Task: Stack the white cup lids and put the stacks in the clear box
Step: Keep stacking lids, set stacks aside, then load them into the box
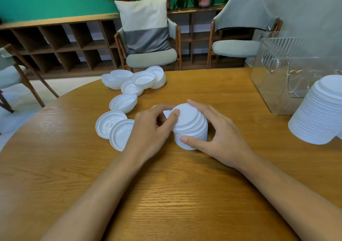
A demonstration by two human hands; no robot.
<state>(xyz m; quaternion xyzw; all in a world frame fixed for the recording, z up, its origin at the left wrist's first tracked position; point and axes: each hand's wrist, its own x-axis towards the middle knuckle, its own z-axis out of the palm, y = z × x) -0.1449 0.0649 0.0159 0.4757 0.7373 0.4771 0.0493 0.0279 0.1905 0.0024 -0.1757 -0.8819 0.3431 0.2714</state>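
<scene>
A short stack of white cup lids (192,127) stands at the middle of the wooden table (185,194). My right hand (220,137) grips the stack's side, thumb at the front and fingers round the back. My left hand (153,129) pinches the top lid at its left edge. Loose white lids (114,125) lie flat to the left, and a heap of lids (135,80) sits farther back. A tall stack of lids (320,111) stands at the right. The clear box (288,74) is behind it at the far right, its inside hard to read.
Two padded chairs (151,55) stand beyond the table's far edge, one with a grey and white cushion. A low wooden shelf (55,44) and plants line the green wall. Another chair (11,70) is at the left.
</scene>
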